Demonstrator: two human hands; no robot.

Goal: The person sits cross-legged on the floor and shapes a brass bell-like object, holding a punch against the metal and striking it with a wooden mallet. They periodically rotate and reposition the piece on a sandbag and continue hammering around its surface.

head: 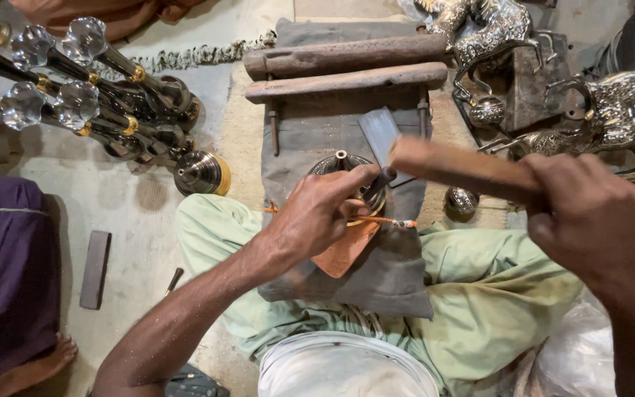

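Far left of the metal cup there's a bundle of glass-knobbed stems lying on the floor, plus a dark flat block lower down and somebody in purple cloth at the edge. No packages, labels or signs anywhere that can be made out.

The cup sits dead centre on a grey cloth over the person's lap, just below two rusty bars. The left hand is right on it, fingers pinched around a small dark punch whose tip meets the cup's right side. So the left hand is the nearer one by far.

Right of the cup, the right hand is clenched around a wooden mallet, blurred. Its long axis runs roughly sideways, head end pointing left toward the punch, just above and right of the cup. Further right of the cup: shiny metal horse figures.
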